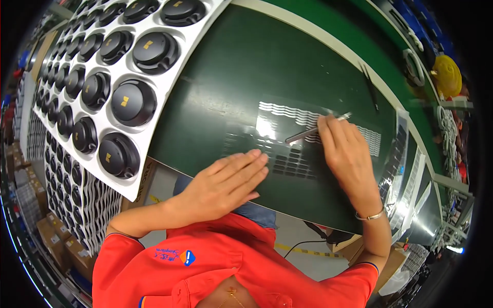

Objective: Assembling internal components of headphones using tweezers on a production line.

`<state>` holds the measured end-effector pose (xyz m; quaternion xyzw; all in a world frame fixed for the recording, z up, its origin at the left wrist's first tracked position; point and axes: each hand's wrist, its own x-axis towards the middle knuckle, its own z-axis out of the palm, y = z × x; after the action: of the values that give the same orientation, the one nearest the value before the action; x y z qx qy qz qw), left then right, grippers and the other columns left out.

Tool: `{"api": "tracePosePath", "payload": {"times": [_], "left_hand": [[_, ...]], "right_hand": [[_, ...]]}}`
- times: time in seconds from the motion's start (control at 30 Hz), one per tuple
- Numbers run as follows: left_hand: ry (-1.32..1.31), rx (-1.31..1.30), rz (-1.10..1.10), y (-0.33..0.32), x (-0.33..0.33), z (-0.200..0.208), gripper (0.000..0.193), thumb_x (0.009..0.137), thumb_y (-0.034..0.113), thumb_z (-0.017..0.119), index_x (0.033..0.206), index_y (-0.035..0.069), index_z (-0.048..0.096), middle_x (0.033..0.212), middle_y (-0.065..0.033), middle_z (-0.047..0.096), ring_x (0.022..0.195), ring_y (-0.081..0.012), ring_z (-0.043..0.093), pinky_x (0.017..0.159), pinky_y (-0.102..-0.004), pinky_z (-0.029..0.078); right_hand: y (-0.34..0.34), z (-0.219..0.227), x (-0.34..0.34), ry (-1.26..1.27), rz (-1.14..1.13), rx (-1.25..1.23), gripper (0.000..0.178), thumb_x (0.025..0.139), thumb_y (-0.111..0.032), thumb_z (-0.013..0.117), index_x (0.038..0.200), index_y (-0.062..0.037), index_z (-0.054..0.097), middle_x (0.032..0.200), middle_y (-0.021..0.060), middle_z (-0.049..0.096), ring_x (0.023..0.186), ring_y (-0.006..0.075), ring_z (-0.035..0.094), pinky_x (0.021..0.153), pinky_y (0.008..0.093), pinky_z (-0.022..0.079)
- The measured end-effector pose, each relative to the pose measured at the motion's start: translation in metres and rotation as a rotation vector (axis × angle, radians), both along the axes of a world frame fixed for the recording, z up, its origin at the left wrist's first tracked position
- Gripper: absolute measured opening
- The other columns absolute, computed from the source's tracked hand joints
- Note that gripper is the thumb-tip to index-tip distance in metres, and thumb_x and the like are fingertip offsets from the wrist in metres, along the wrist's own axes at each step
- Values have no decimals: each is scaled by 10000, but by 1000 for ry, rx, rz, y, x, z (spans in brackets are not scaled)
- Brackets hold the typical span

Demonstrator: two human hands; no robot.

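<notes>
My left hand (223, 185) lies with its fingers stretched out together, beside a clear sheet (239, 134) on the dark green tabletop. My right hand (349, 151) is closed around a slim grey metal tool (302, 136); its blunt end points left over the sheets and a silvery end shows behind the fingers. The tool's exact kind is unclear. Under and around it are a sheet with white wavy strips (287, 110) and rows of small dark rounded stickers (292, 165). More white strips (371, 138) show right of my right hand.
At left, a white moulded tray (163, 84) holds rows of black headphones (133, 102). Stacked trays (84, 205) stand below it. Dark tweezers (370, 87) lie at the far right. Clear plastic sheets (398, 174) cover the right edge. A yellow object (448, 76) sits beyond the table.
</notes>
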<state>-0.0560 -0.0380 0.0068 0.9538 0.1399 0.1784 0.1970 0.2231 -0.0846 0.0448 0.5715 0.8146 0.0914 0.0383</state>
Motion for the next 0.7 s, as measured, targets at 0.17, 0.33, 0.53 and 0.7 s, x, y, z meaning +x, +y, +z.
{"api": "tracePosePath", "payload": {"times": [0.17,0.33,0.53,0.7], "left_hand": [[-46,17,-28,-7,4,-3,473,784,174,729,1194,-31,614,1307,-152,586,1215,-289,569,921,-366,488],[-123,-13,-38,6,17,1,444,765,134,736,1168,-19,629,1294,-157,590,1178,-291,592,878,-360,492],[8,-76,43,38,38,7,527,786,145,721,1264,-5,561,1374,-161,523,1300,-311,484,1077,-449,365],[51,-34,69,32,37,2,447,825,203,713,1198,-12,592,1352,-163,537,1276,-287,508,1062,-448,375]], "right_hand": [[-2,19,21,91,-83,212,233,750,32,612,979,13,574,987,131,580,846,253,582,730,327,489],[-7,28,3,1374,-447,301,132,950,5,529,1080,27,533,996,102,553,690,99,525,638,269,484],[16,2,-21,2320,-652,-188,278,1005,-167,530,1187,41,561,895,32,546,659,41,482,665,232,482],[10,0,-35,2357,-623,-257,281,1018,-261,519,1110,0,570,769,46,581,610,92,557,614,252,532]]}}
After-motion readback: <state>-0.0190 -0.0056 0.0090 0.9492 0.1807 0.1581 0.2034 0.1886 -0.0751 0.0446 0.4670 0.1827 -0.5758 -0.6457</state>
